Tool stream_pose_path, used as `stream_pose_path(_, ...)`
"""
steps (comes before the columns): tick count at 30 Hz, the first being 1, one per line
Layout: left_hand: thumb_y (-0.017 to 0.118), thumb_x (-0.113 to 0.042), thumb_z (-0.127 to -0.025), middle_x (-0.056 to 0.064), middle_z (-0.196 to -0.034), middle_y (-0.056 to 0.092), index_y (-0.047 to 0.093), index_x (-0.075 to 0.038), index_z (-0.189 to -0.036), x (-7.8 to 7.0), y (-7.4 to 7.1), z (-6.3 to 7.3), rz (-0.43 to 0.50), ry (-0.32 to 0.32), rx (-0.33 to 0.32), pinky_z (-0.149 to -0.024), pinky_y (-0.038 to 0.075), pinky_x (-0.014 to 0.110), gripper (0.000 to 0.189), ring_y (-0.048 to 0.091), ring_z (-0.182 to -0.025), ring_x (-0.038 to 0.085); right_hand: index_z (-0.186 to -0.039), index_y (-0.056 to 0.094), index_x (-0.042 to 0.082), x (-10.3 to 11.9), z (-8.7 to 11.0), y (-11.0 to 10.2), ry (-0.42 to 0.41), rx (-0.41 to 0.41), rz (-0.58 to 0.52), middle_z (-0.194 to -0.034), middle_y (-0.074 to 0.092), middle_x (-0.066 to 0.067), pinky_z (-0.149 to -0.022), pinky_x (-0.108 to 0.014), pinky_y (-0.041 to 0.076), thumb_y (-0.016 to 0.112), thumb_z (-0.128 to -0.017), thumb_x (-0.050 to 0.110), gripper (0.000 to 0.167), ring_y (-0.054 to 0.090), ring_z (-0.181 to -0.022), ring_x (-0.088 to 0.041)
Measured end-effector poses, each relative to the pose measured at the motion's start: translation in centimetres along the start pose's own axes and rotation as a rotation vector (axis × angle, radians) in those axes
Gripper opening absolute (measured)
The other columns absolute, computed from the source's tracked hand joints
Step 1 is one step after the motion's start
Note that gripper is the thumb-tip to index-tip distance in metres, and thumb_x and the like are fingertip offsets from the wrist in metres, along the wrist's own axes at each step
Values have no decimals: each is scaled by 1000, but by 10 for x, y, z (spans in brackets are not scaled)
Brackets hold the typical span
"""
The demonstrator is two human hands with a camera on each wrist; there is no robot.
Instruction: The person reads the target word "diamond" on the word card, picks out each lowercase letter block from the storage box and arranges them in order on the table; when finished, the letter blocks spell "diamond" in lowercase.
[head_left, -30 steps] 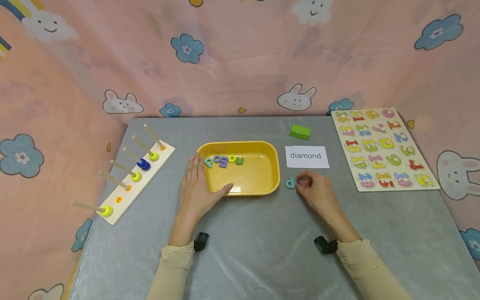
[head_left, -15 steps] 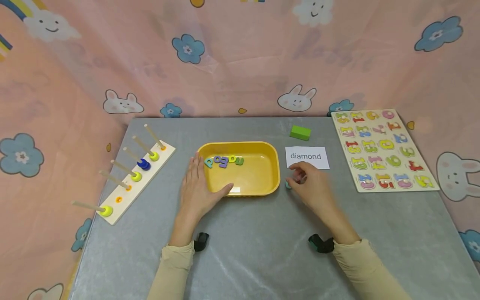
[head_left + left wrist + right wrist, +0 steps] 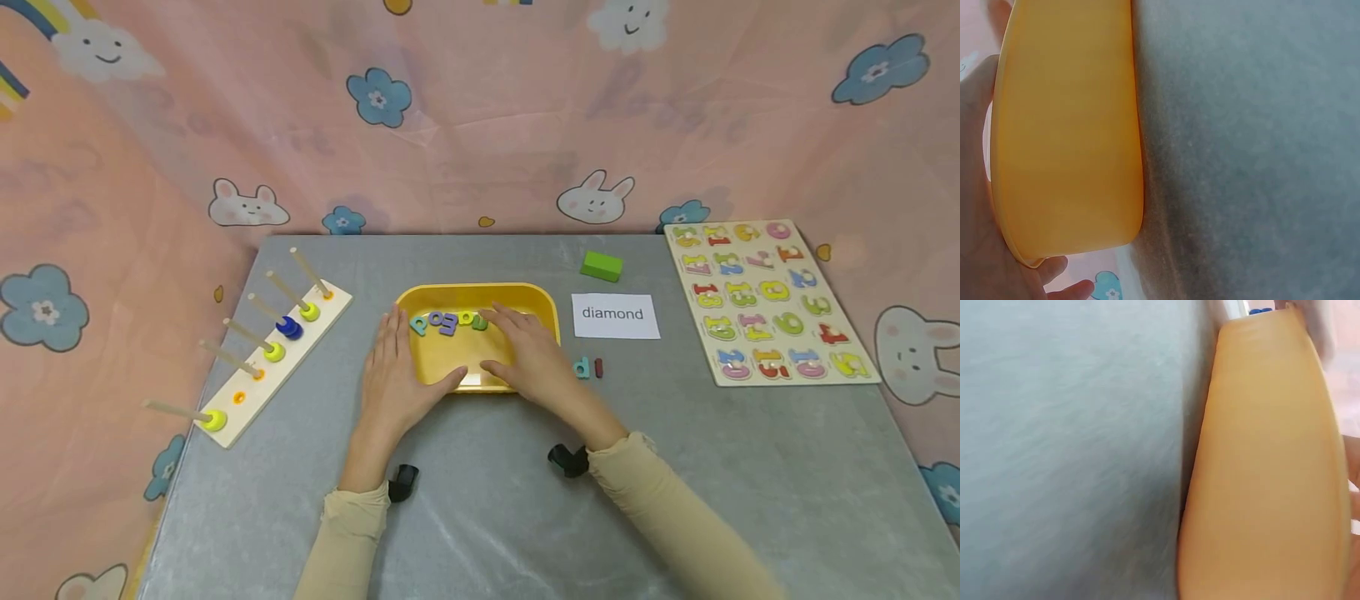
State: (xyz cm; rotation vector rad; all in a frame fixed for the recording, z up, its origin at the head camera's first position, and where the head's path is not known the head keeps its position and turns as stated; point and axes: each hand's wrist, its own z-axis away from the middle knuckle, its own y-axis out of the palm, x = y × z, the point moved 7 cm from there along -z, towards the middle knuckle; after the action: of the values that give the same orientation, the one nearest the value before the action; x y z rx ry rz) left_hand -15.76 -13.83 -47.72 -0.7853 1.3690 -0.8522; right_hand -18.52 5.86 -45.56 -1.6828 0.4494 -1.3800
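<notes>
A yellow tray (image 3: 480, 380) stands mid-table, with several small letters in a row inside: a teal one (image 3: 418, 326), two purple ones (image 3: 447, 324), a yellow one (image 3: 465, 317) and a green one (image 3: 479, 322). My left hand (image 3: 397, 367) lies along the tray's left end, fingers straight and thumb over the front rim. Over the tray's right half reaches my right hand (image 3: 532, 358), fingers spread and fingertips right beside the green letter. To the right of the tray, a teal letter d (image 3: 581, 367) and a thin dark red letter (image 3: 598, 367) lie on the table.
A white card printed "diamond" (image 3: 615, 316) lies right of the tray, below a green block (image 3: 602, 266). A wooden peg board (image 3: 300, 354) with rings stands at the left. A number puzzle board (image 3: 772, 304) lies at the right.
My right hand has let go of the dark red letter beside the teal d and moved left over the tray, its fingers spreading. My left hand has stayed on the tray's end.
</notes>
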Motion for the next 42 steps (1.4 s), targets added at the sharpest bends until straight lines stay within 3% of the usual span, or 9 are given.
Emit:
stream_pose_path(7, 68, -81, -82, 10, -181, 6, 5, -5, -171, 0, -1, 0, -13, 13, -21, -131, 24, 58, 133, 8, -168, 29, -167, 36, 27, 7, -27, 31, -41, 225, 40, -179, 19, -8, -120, -70, 33, 76, -98, 38, 80, 36, -150, -48)
stream_pose_path(11, 67, -82, -83, 10, -180, 6, 6, -5, -171, -1, -1, -1, -15, 17, -21, -131, 24, 58, 132, 7, -168, 30, -169, 30, 28, 6, -33, 39, -62, 252, 84, -179, 20, -6, -119, -69, 32, 71, -101, 42, 80, 33, -152, -48)
stream_pose_path(16, 68, -81, -82, 10, -180, 7, 7, -6, -171, -1, -1, -1, -19, 12, -19, -131, 24, 57, 131, 7, -168, 29, -164, 43, 25, 5, -40, 39, -67, 184, 135, -169, 41, -9, -113, -62, 37, 66, -105, 36, 64, 41, -146, -43)
stream_pose_path(20, 69, -80, -83, 9, -181, 5, 5, -6, -171, 0, 0, -1, -19, 0, -6, -132, 23, 56, 132, 6, -168, 27, -147, 63, 18, 5, -46, 36, -66, 100, 166, -148, 61, -8, -106, -56, 46, 67, -105, 22, 43, 53, -131, -38)
stream_pose_path(23, 69, -79, -83, 9, -181, 5, 5, -6, -171, 0, 0, -1, -16, 0, -1, -131, 23, 56, 131, 5, -168, 28, -137, 70, 14, 5, -49, 33, -63, 43, 162, -136, 69, -7, -105, -54, 49, 71, -101, 10, 36, 59, -123, -35)
stream_pose_path(28, 70, -78, -83, 9, -181, 5, 3, -7, -171, 0, 1, -1, -12, -3, 4, -131, 23, 57, 131, 5, -168, 27, -134, 71, 7, 5, -48, 30, -57, 20, 120, -125, 70, -13, -109, -53, 48, 72, -99, 3, 35, 61, -120, -33)
stream_pose_path(34, 70, -78, -83, 8, -181, 3, 2, -8, -171, 1, 1, -1, -2, -9, 10, -131, 22, 57, 132, 4, -168, 27, -121, 76, 1, 3, -44, 23, -23, -1, 12, -113, 66, -14, -98, -42, 54, 69, -100, 1, 22, 61, -103, -28)
stream_pose_path(37, 71, -77, -83, 10, -181, 3, 1, -7, -171, 1, 1, -1, 2, -8, 7, -131, 22, 58, 132, 5, -168, 28, -114, 78, 1, 2, -37, 13, -3, -42, -58, -110, 66, -12, -92, -41, 57, 69, -100, 1, 16, 63, -97, -27)
stream_pose_path(42, 70, -77, -83, 10, -181, 4, 2, -7, -171, 1, 1, -1, 5, -7, 0, -132, 21, 57, 132, 6, -168, 28, -103, 75, -1, 1, -21, -12, -40, -153, -169, -98, 70, -14, -81, -39, 58, 77, -94, 2, 9, 64, -85, -26)
